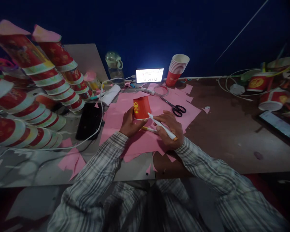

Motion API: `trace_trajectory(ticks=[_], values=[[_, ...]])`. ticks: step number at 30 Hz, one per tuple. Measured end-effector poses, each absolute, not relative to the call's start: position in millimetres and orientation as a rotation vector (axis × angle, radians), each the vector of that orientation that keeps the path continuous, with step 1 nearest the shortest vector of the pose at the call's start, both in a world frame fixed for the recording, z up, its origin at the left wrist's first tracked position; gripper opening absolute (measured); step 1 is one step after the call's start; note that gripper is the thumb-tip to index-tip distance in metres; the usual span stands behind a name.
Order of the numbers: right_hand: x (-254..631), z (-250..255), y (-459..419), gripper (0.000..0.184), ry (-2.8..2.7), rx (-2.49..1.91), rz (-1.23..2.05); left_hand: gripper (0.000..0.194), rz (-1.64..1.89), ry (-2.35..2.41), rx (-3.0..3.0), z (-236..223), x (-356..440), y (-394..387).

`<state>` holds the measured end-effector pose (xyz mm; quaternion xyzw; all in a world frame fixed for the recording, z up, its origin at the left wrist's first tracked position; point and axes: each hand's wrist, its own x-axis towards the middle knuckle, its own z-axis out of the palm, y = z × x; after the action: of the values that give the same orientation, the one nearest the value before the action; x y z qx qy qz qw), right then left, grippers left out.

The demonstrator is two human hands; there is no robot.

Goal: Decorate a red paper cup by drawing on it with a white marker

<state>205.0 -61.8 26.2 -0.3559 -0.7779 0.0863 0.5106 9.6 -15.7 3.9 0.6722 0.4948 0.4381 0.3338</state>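
Observation:
My left hand [130,125] grips a red paper cup [142,108] with yellow lettering, held above pink paper sheets [116,129]. In my right hand [171,129] is a white marker [165,127] with an orange end, its tip close to the side of the cup; whether it touches I cannot tell. A second pen [148,129], yellow and white, lies under my hands on the paper. Black-handled scissors [177,110] rest beyond my right hand, and a roll of tape [161,90] is behind them.
Tall stacks of red and white cups [48,75] lean at the left. A lit phone [149,75], a bottle [114,66] and nested cups [176,69] stand at the back. A black phone [89,120] and white cable lie left; more cups [257,81] and another phone [280,127] are right.

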Motion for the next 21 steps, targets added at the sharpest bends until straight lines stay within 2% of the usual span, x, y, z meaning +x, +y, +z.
trace_trajectory(ticks=[21], values=[[205.3,20.6,-59.9,0.029,-1.913,-0.862,0.232,0.065,1.167,1.264,1.706,1.0,9.0,-13.4]])
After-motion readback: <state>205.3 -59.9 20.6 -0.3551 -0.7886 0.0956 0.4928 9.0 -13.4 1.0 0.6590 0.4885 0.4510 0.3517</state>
